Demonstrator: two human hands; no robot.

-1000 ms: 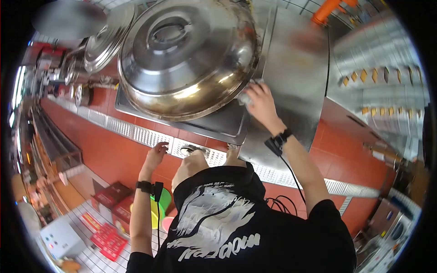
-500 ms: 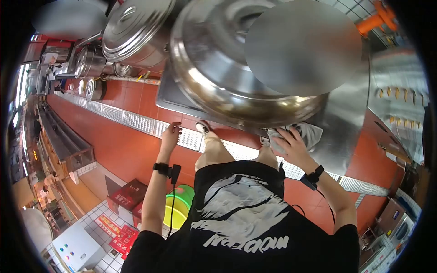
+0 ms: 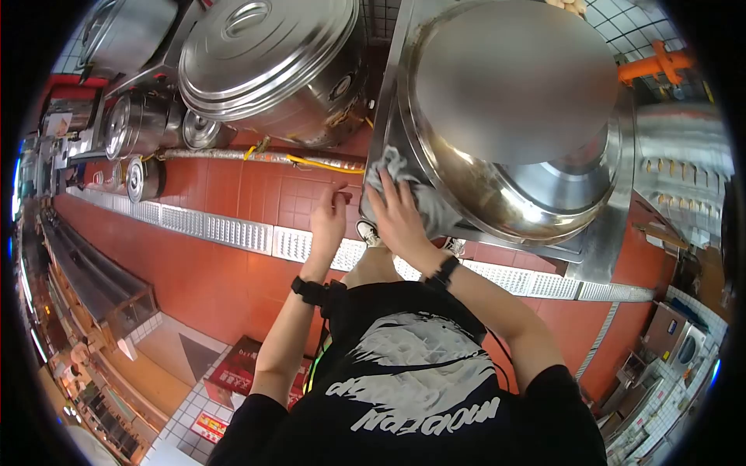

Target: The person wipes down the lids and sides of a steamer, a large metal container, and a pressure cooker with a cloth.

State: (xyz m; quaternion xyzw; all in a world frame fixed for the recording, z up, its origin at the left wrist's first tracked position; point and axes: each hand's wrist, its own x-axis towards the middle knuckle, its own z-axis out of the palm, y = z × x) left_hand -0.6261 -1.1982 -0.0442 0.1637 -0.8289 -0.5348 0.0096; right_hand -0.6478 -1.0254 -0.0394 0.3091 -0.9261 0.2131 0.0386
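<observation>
Left hand (image 3: 328, 224) empty, loosely curled; grey cloth (image 3: 437, 210) could slip off the stovetop (image 3: 388, 120) edge, since the right hand (image 3: 399, 224) lies spread, unclenched.

A stainless-steel worktop (image 3: 392, 97) lies ahead and to the right of the right hand (image 3: 400, 221). A grey cloth (image 3: 435, 208) lies on its near left corner, under that hand. Farther right sits a wide round metal vessel with a domed lid (image 3: 571, 190), its top partly blurred out.

Below both hands is a red tiled floor (image 3: 210, 276), crossed by a perforated metal drain cover (image 3: 221, 231). A red printed carton (image 3: 242, 369) rests well behind the left hand (image 3: 327, 221).
</observation>
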